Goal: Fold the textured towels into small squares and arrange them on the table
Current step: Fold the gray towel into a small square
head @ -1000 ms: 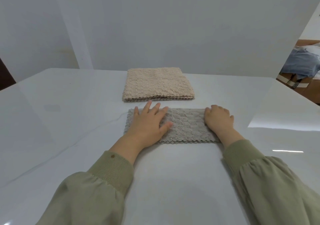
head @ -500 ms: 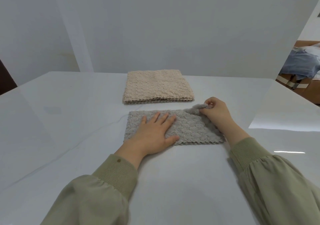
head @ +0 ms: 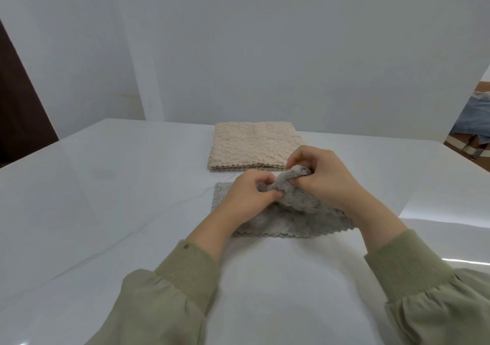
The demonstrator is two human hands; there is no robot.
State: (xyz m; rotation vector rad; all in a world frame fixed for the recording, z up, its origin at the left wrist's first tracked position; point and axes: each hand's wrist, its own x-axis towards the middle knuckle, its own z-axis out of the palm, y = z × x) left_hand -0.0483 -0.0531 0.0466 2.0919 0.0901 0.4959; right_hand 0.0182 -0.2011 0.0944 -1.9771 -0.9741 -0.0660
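A grey textured towel (head: pixel 286 222) lies folded as a long strip on the white table (head: pixel 119 185), its scalloped near edge facing me. My right hand (head: pixel 320 180) pinches the towel's raised far right edge and holds it lifted toward the middle. My left hand (head: pixel 246 199) pinches the same lifted fold near the towel's centre. The towel's left end stays flat on the table. Behind it lies a beige textured towel (head: pixel 254 145), folded into a square stack.
The white table's far edge meets a pale wall. At the far right, beyond the table's edge, stand cardboard boxes (head: pixel 466 145) with blue fabric on them. A dark doorway (head: pixel 18 111) shows at the left.
My right hand has lifted the grey towel's right end and carried it leftward. My left hand went from lying flat on the towel to pinching the raised fold.
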